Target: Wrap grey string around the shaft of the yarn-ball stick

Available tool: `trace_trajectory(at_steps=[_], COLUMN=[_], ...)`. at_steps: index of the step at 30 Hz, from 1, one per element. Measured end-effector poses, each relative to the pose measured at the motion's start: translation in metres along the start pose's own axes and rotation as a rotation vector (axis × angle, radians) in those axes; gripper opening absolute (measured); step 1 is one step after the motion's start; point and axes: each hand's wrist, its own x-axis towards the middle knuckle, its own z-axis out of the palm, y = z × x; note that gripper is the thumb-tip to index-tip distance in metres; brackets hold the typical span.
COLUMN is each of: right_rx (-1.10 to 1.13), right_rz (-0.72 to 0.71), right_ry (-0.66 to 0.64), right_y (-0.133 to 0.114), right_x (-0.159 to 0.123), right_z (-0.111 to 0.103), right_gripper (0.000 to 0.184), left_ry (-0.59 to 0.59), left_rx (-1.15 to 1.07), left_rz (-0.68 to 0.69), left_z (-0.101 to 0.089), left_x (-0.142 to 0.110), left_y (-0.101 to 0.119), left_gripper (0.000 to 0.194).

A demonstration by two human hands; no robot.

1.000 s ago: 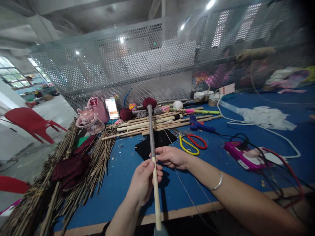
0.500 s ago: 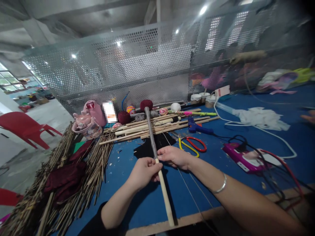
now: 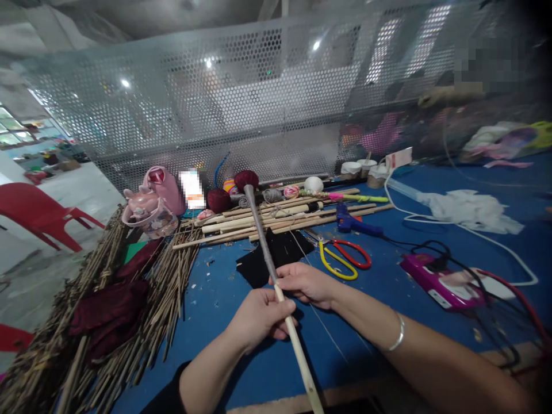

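Observation:
A long wooden stick (image 3: 301,352) runs away from me, its far half wrapped in grey yarn (image 3: 261,234). At its far end is a dark red ball (image 3: 246,180). My left hand (image 3: 259,317) is closed around the bare wood just below the wrapping. With its fingertips, my right hand (image 3: 309,284) pinches at the wrapping's lower edge, where the grey yarn meets the wood. Thin strands trail below the right hand. Beyond the hands, a black cloth piece (image 3: 276,259) lies under the stick, beside scissors (image 3: 340,260) with yellow and red handles.
Bare sticks (image 3: 233,234) and yarn balls lie at the back, near a blue glue gun (image 3: 356,223). A purple power strip (image 3: 440,284) with cables sits right. Bundled twigs (image 3: 166,293), a dark red cloth (image 3: 112,307) and a pink basket (image 3: 150,221) are left. A perforated metal screen (image 3: 194,115) stands behind.
The stick has tilted slightly, its ball end shifting left and its near end coming toward me. Both hands keep their hold, and the view has turned a little.

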Motion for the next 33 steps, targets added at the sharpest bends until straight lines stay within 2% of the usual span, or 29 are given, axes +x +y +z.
trace_trajectory(at_steps=[3, 6, 9, 11, 16, 19, 24, 26, 30, 33], right_rx=[0.029, 0.061, 0.058, 0.046, 0.042, 0.034, -0.041, -0.062, -0.156, -0.143], right_rz=[0.002, 0.019, -0.017, -0.047, -0.078, -0.115, -0.173, -0.197, -0.186, -0.14], right_ry=[-0.053, -0.167, -0.16, -0.105, 0.031, 0.066, 0.132, 0.191, 0.287, 0.192], right_y=[-0.001, -0.005, -0.005, -0.004, -0.002, -0.005, -0.007, -0.002, 0.008, 0.006], right_x=[0.0, -0.002, -0.003, -0.002, -0.001, -0.001, -0.003, -0.002, 0.003, 0.003], right_z=[-0.003, -0.006, -0.004, -0.003, -0.003, 0.0, 0.013, 0.018, 0.021, 0.016], right_gripper=[0.023, 0.024, 0.022, 0.022, 0.025, 0.026, 0.025, 0.022, 0.018, 0.02], left_ry=[-0.002, -0.117, -0.203, -0.17, 0.02, 0.017, -0.088, -0.066, 0.084, 0.064], left_rx=[-0.051, -0.149, -0.183, -0.124, 0.073, 0.057, -0.005, -0.004, 0.096, 0.042], left_rz=[0.018, -0.003, -0.018, -0.017, 0.085, 0.123, 0.059, 0.038, 0.087, 0.059], left_z=[0.003, 0.004, 0.001, -0.001, -0.001, 0.002, 0.001, 0.001, 0.003, 0.005], left_x=[-0.002, -0.006, -0.008, -0.007, -0.003, -0.004, -0.005, -0.003, 0.003, 0.001], left_y=[0.001, 0.006, 0.009, 0.008, 0.004, 0.007, 0.009, 0.005, -0.006, -0.007], left_gripper=[0.033, 0.032, 0.032, 0.031, 0.028, 0.028, 0.035, 0.033, 0.029, 0.028])
